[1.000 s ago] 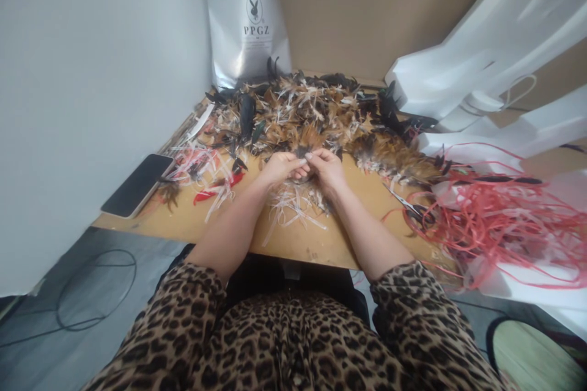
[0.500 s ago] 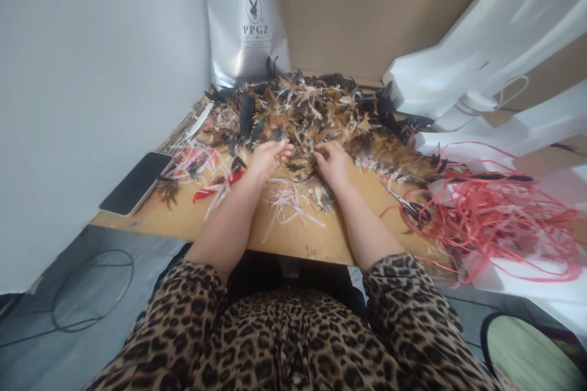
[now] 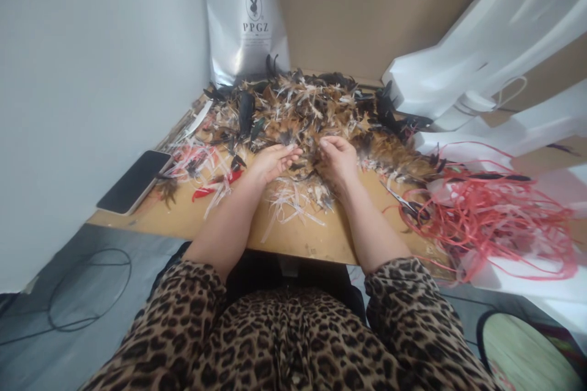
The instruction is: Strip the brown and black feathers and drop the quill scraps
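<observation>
Fingers of the left hand are bent, palm partly turned up, thumb near the forefinger; a dark-based feather tuft shows at the tips, but whether they grip it cannot be told. The right hand is apart from it at three o'clock, thumb and forefinger drawn together; whether anything is pinched between them cannot be told. Clock positions are taken from between the hands, twelve being away from the person.

Brown and black feathers lie heaped from ten to three o'clock, reaching up to both hands. White strips lie at six, on a worn wooden tabletop. A red piece and pink-white strips lie between eight and nine; a phone lies beyond them. Scissors rest at four, touching a tangle of red ribbon.

A silver bag stands at eleven, a brown panel at twelve, white packing pieces at two, a pale panel at nine to ten.

The near edge crosses under both forearms. Tabletop surface shows between strips and edge, between phone and left forearm, and between right forearm and scissors. Grey floor lies past the edge at seven.
</observation>
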The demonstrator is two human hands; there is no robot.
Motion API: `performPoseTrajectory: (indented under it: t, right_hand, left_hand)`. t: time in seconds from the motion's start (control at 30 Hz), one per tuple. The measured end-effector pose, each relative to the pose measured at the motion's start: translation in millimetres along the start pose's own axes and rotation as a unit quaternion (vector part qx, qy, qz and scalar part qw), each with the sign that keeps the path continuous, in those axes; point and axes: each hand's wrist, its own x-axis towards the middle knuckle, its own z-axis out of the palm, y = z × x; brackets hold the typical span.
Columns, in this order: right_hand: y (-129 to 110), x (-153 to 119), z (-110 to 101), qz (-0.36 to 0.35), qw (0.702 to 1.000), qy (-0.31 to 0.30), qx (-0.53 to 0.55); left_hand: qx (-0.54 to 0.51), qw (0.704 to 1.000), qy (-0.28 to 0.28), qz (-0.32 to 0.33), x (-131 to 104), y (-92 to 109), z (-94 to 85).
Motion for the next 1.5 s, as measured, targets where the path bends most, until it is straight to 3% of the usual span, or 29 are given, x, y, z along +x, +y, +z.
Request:
performPoseTrajectory:
  t: [0.1,0.27,0.6,0.77,1.1,1.23,1.5]
  right_hand:
    - [-11,-3,-1,0.089,0.987,-0.037,0.128]
    - [-20,-5,-1,0.123,0.968,-0.085,0.202]
    - [-15,-5,3,0.121,0.974,-0.037,0.19]
    - [-15,-7,4,0.123,0.975,-0.042,0.183]
    - [-7,-17,12,0.143,0.972,-0.148,0.114]
    - [-4,-17,15,0.123,0.981,-0.125,0.083]
    - [-7,-14,9,0.1,0.991,-0.084,0.039]
  left_hand:
    - [-0.008,1.0,-0.013,-0.003,0,-1,-0.4]
    - [-0.018,0.999,-0.031,-0.004,-1,-1,-1.5]
    - [0.029,0.992,-0.105,-0.067,-9,1,1.1]
    - [0.034,0.993,-0.086,-0.074,-9,0,2.2]
    - [-0.05,0.99,-0.086,-0.1,-11,4,3.5]
    - [-0.031,0.99,-0.1,-0.092,-8,1,2.7]
    - [0.034,0.997,-0.045,-0.052,-7,-1,4.6]
